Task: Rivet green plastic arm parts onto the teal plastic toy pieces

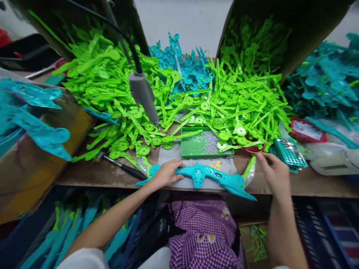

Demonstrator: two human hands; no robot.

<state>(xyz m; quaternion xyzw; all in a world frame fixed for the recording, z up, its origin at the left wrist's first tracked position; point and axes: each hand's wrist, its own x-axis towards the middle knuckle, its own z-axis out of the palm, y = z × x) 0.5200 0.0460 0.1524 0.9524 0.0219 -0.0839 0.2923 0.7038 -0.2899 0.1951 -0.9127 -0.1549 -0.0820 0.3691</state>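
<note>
A blue plastic toy body point(206, 173) with long pointed ends lies across the front of the bench. My left hand point(169, 172) is closed on its left half, fingers over the top. At the toy's right end, a green arm with clear film point(249, 172) sticks up; a similar filmed green piece point(143, 164) shows at the left end. My right hand point(276, 173) is in a pinch beside the green arm's tip and the rim of a red bowl point(254, 148). What its fingertips hold is too small to make out.
A green tray point(206, 151) of small metal parts sits behind the toy. Heaps of green arms point(246, 108) and blue bodies point(187, 71) rise beyond. A grey electric screwdriver point(143, 97) hangs at left-centre. A hammer point(123, 166) lies left, a teal rack point(290, 152) right.
</note>
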